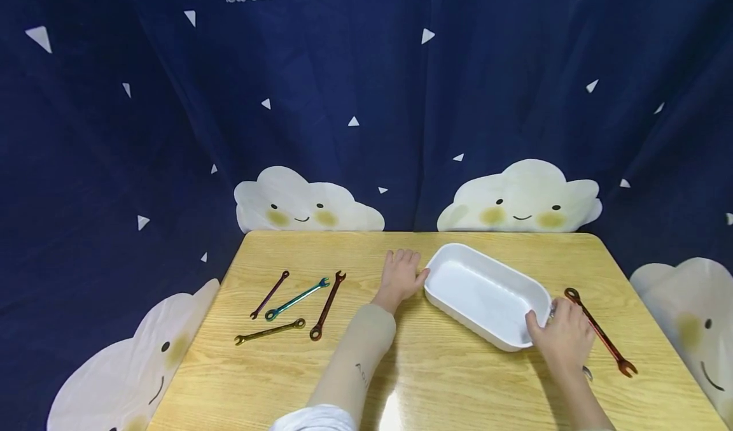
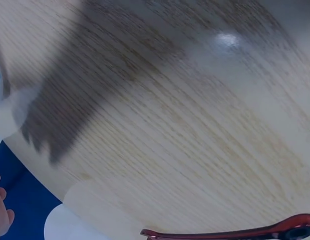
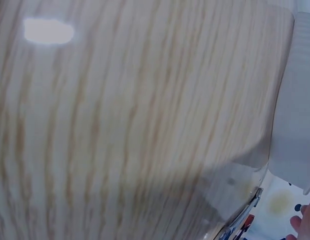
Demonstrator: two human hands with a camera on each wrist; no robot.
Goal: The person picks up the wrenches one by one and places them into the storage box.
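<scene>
A white rectangular plastic tray [image 1: 487, 294] sits at a slant on the wooden table, with nothing inside. My right hand [image 1: 564, 339] grips its near right end, thumb over the rim and fingers outside. At the tray's left end, my left hand [image 1: 401, 275] has its fingers extended, the thumb at the rim. The tray wall [image 3: 295, 110] fills the right edge of the right wrist view, with fingertips [image 3: 307, 222] below. A silver wrench end [image 1: 586, 372] shows beneath the right hand; the rest is mostly hidden. Beyond that hand lies a red combination wrench [image 1: 600, 332].
On the left of the table [image 1: 200, 380] lie a purple wrench [image 1: 269, 295], a teal wrench [image 1: 298, 300], a gold wrench [image 1: 270, 332] and a dark red wrench [image 1: 328, 307]. A navy curtain [image 1: 401, 100] with clouds hangs behind the table's far edge.
</scene>
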